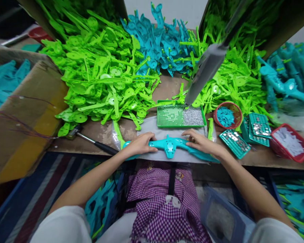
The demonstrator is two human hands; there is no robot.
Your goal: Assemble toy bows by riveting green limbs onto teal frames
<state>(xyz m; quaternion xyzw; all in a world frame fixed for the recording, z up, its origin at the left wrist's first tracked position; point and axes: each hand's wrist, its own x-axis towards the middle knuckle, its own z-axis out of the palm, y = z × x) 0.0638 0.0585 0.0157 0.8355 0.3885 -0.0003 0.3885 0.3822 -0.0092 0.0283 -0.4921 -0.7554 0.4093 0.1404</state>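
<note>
A long teal plastic part (170, 147) with a raised centre lies across a grey cloth (152, 126) at the table's front edge. My left hand (141, 144) holds its left arm, thumb and fingers around it. On the right arm of the part rests my right hand (201, 142), thumb against the plastic and index finger slightly lifted. Bright green plastic pieces, one at each end (118, 135), show beside the part. Just beyond the hands sits a green tray (158, 116) of small silvery screws. A grey electric screwdriver (205, 72) hangs above it, tip near the screws.
Heaps of green pieces (101, 77) and teal parts (157, 40) fill the back. At left are a hammer (96, 143) and a cardboard box (35, 111). Red baskets (239, 113) and teal trays of metal discs (234, 143) stand at right.
</note>
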